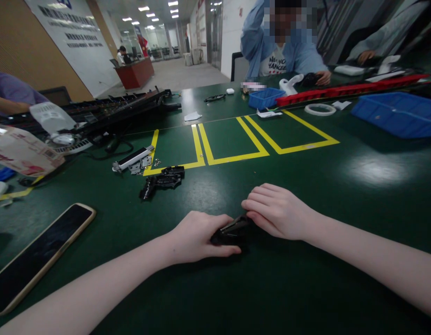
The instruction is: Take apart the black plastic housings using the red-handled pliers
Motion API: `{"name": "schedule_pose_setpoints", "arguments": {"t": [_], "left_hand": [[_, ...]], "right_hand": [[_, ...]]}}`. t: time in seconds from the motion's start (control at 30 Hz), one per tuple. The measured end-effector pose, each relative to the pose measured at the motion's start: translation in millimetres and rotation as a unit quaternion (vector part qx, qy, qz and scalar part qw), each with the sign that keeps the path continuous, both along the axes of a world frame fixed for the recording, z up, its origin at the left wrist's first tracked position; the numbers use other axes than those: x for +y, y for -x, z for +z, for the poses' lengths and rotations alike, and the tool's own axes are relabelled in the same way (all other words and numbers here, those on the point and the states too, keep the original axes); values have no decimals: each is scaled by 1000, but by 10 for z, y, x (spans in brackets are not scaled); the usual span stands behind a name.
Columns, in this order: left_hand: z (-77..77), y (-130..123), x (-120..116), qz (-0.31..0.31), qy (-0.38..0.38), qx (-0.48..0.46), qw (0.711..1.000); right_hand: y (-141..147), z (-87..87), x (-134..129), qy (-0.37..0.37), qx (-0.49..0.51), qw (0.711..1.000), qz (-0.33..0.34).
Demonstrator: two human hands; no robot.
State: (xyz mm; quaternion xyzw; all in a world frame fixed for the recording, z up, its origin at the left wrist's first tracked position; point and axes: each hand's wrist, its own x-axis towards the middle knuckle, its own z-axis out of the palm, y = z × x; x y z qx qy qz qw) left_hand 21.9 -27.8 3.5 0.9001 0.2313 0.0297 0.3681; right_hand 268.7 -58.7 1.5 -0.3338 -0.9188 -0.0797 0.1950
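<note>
A small glossy black plastic part (233, 229) is held between both hands, low over the green table. My left hand (199, 236) grips its left end, with the thumb and fingers closed around it. The fingers of my right hand (276, 210) are curled together on its right end and cover it there. Its exact kind I cannot make out. Ahead and to the left lie several similar black plastic parts (162, 181) in a small pile. Behind them are a white-and-black bar (134, 158) and small metal plates (141, 164).
A phone (44, 251) lies at the left. Yellow tape outlines (236, 158) mark the green table (306, 288). Blue bins (400, 114) and a tape roll (320, 110) stand at the right. A long black assembly (131, 109) lies back left. A person in a blue shirt (253, 46) sits opposite.
</note>
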Motion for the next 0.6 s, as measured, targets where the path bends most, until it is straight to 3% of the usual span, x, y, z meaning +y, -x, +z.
{"name": "schedule_pose_setpoints", "arguments": {"t": [0.6], "left_hand": [[-4, 13, 9, 10, 12, -35, 999]], "right_hand": [[52, 2, -16, -6, -4, 1000, -13]]}}
